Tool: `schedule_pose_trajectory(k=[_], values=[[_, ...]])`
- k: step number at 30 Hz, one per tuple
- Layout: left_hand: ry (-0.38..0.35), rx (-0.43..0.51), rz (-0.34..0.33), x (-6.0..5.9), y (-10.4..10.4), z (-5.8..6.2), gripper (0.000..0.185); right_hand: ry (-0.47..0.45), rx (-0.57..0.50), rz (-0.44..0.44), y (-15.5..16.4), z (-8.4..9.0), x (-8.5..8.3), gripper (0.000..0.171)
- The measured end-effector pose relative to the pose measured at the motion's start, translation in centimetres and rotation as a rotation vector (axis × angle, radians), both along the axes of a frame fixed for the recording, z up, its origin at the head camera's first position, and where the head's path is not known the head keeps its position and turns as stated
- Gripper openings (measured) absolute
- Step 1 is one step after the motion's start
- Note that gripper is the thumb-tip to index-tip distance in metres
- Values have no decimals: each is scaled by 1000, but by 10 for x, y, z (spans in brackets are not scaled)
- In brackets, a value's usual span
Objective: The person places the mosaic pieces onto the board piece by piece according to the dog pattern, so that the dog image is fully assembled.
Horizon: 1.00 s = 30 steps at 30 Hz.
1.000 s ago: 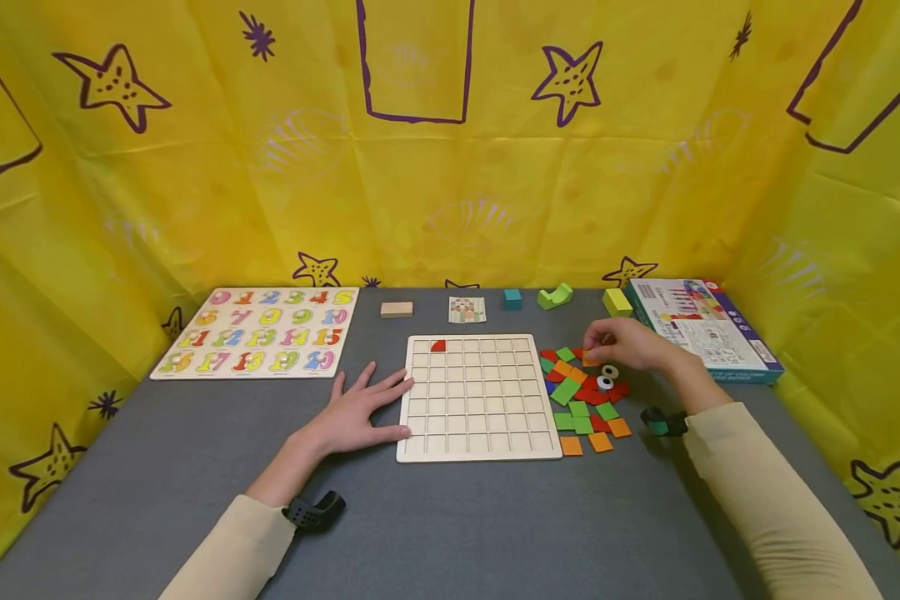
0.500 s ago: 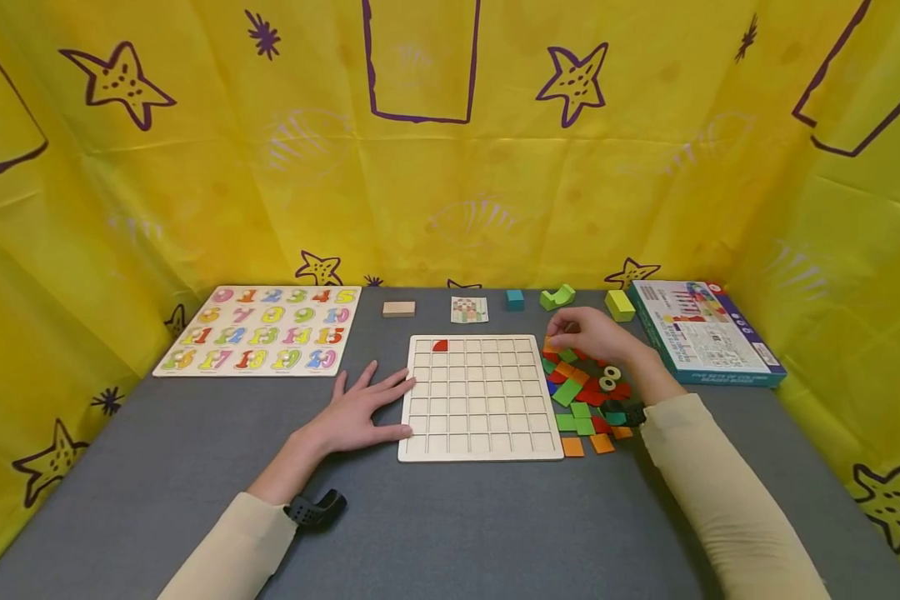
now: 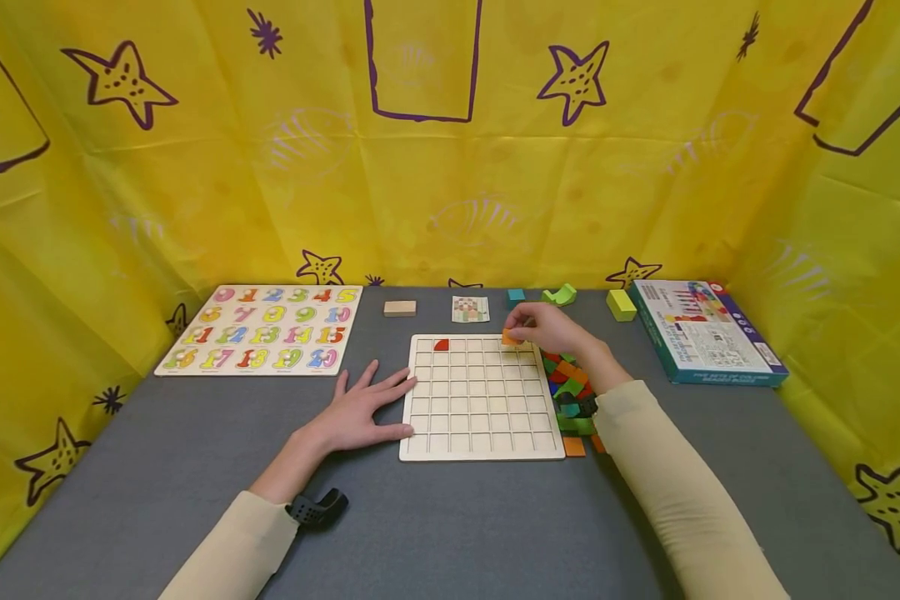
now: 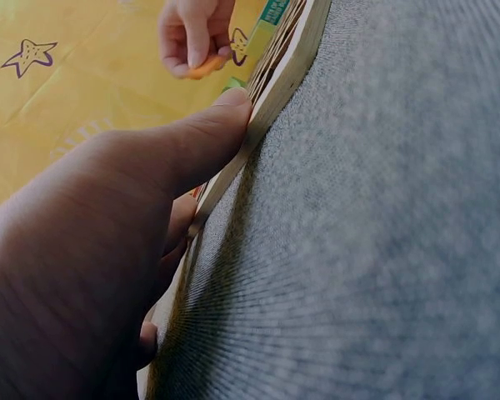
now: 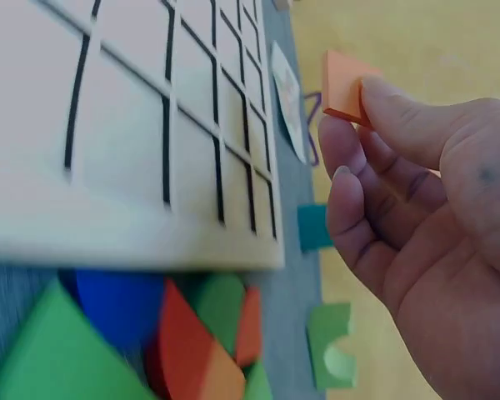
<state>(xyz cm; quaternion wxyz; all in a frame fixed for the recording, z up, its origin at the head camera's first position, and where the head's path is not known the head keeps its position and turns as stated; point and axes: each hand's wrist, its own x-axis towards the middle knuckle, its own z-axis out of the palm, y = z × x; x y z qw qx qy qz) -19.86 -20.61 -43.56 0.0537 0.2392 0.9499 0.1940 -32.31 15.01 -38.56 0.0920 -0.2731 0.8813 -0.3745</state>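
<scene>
Grey felt table: left hand (image 3: 360, 412) lay flat, fingers straight, against grid board (image 3: 480, 433) edge. Right hand (image 3: 551, 329) pinched orange tile (image 3: 511, 338) over the board's top-right cells. Risk: tile held tilted, could catch a divider and sit crooked

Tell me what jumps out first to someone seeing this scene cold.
The right hand pinches an orange tile over the far right corner of the pale grid board at the table's centre. The left hand rests flat against the board's left edge. A heap of coloured tiles lies right of the board.
</scene>
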Motion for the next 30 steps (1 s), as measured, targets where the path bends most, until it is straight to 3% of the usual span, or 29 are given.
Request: schedule_pose_trajectory(k=[7, 17, 30], values=[[-2, -1, 6, 0, -1, 0, 85, -7, -40, 39, -26, -9, -3, 6], [-2, 1, 0, -1, -2, -1, 85, -37, -36, 9, -63, -18, -12, 5], [-7, 2, 0, -1, -1, 0, 85, 17, 61, -24, -87, -23, -14, 6]])
